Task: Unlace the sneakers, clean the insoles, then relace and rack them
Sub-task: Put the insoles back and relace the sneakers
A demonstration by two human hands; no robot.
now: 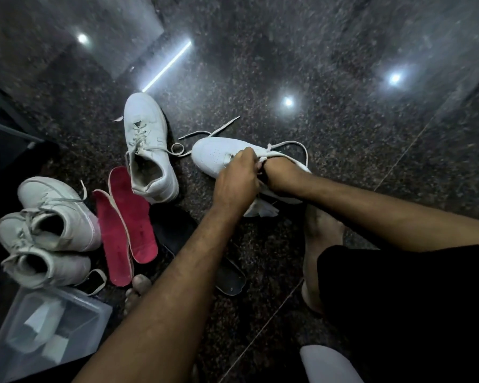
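Landmark: the sneaker being worked on (216, 154), lying on its side on the dark floor (343, 134), toe pointing left, opening toward the person, likely so the eyelets face the hands.

Far left of it, a clear plastic box (53, 327) with white cloths or papers inside is sitting low by the person's toes, probably the cleaning supplies kept in reach. Above that, a pair of white sneakers (53, 230) is resting side by side, laces hanging loose. Nearer the worked sneaker, two red insoles (125, 219) are lying overlapped, soles out of the shoes, presumably waiting for cleaning or drying. A dark insole (230, 280) is lying below them. Just left of the landmark, a fourth sneaker (147, 145) is standing upright, partly laced.

The left hand (237, 178) is curling over the worked sneaker's tongue area, its grip pinching the lace (291, 146) near the eyelets. The right hand (281, 171) is mostly tucked behind the left; its grip seems to be closing on the shoe's collar to steady it, though I cannot tell for sure. A white wipe (262, 210) is lying under the shoe.
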